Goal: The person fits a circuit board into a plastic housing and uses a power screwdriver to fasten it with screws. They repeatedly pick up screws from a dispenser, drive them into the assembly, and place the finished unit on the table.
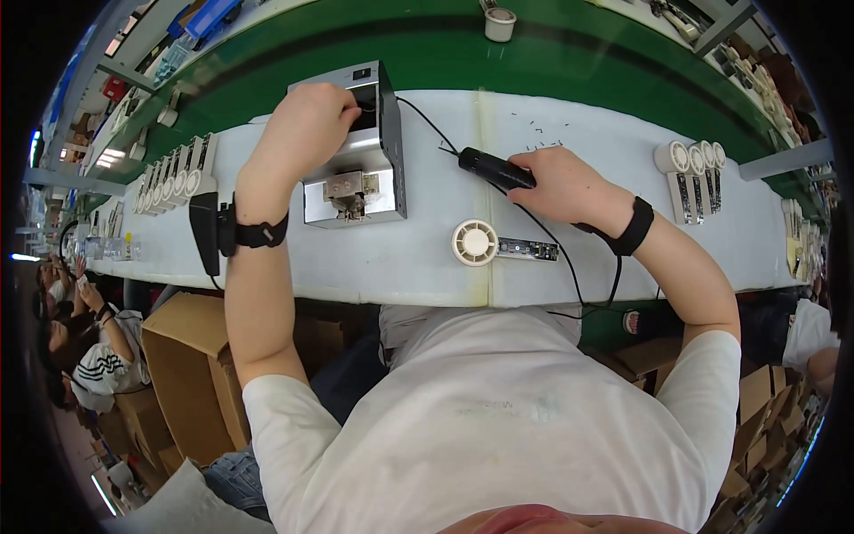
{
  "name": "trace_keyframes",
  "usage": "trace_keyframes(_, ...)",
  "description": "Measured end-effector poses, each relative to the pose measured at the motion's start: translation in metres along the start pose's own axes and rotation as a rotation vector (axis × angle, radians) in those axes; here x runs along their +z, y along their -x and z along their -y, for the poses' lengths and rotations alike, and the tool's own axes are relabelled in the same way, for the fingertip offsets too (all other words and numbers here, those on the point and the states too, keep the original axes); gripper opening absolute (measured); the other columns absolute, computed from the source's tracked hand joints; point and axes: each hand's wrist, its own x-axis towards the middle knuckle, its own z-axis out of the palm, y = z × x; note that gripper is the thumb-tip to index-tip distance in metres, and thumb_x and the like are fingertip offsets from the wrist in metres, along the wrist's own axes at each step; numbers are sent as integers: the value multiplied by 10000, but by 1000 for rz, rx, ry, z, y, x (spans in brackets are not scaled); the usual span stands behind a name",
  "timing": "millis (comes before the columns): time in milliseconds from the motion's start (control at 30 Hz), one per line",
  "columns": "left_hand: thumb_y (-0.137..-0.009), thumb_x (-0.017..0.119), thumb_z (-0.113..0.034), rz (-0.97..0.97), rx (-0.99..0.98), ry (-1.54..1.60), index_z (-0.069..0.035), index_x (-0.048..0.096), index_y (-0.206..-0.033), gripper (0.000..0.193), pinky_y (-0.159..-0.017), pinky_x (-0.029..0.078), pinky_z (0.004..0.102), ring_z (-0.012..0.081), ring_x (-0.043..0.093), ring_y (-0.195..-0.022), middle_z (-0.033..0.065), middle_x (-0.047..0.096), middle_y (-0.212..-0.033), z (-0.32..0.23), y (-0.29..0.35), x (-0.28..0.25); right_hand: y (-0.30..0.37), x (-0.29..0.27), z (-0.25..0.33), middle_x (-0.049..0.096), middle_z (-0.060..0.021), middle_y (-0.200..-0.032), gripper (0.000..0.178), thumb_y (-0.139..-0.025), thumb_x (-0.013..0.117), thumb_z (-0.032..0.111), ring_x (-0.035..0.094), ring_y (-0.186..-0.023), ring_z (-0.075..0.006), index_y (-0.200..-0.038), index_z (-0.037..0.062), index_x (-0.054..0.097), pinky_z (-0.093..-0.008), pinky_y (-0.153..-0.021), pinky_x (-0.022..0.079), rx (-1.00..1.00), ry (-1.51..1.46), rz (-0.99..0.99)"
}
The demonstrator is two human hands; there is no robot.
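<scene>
My left hand [307, 120] reaches over the top of a silver metal box-shaped machine [396, 182]. Its fingers are curled together at the dark opening in the top, and whatever they pinch is hidden. A small mechanism [353, 196] shows at the machine's near side. My right hand [562, 182] grips a black electric screwdriver [492, 168], tilted with its thin bit to the left. In front of me lies a handheld fan [474, 242] with a round cream grille. Its handle is open, baring a circuit board [527, 249].
Several small screws [544, 144] lie scattered beyond my right hand. Rows of fans stand at left [169, 182] and right [694, 173]. A black cable [569, 267] hangs over the table's near edge. One more fan [500, 25] sits on the green surface [436, 53] behind.
</scene>
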Motion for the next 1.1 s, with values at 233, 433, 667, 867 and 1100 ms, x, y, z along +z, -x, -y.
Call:
trace_keyframes(233, -901, 617, -101, -320, -100, 158, 3, 710, -928, 143, -758, 527, 441, 381, 652, -856, 191, 691, -891, -39, 6, -2, 1, -3, -3, 685, -249, -854, 440, -815, 685, 215, 664, -773, -384, -1189, -16, 660, -400, -747, 529, 38, -27, -9)
trace_keyframes(433, -892, 623, -66, -635, 31, 368, -11, 693, -992, 134, -759, 533, 431, 372, 660, -863, 179, 692, -967, -85, 13, 26, 36, -21, -14, 677, -231, -814, 411, -821, 696, 179, 645, -702, -336, -1181, -15, 658, -381, -702, 510, 91, -130, -58)
trace_keyframes(667, -879, 634, -62, -293, 87, 467, 8, 673, -998, 144, -770, 542, 439, 374, 662, -882, 195, 675, -973, -118, 5, 87, 64, -8, -50, 652, -222, -784, 349, -823, 694, 141, 613, -676, -332, -1141, 0, 661, -379, -674, 493, 146, -127, -58)
trace_keyframes(867, -850, 668, -81, 69, 206, 233, 19, 672, -945, 138, -784, 547, 446, 383, 654, -876, 196, 639, -902, -120, -36, 128, 83, 0, -62, 637, -227, -779, 313, -821, 694, 134, 594, -677, -357, -1101, -1, 658, -381, -671, 489, 136, -113, -92)
trace_keyframes(1100, -846, 698, -121, 206, 254, 65, 19, 679, -989, 201, -821, 542, 434, 382, 651, -936, 203, 638, -993, -136, -67, 143, 84, 4, -69, 635, -227, -766, 304, -816, 691, 157, 609, -700, -375, -1074, -2, 659, -415, -677, 492, 167, -129, -129)
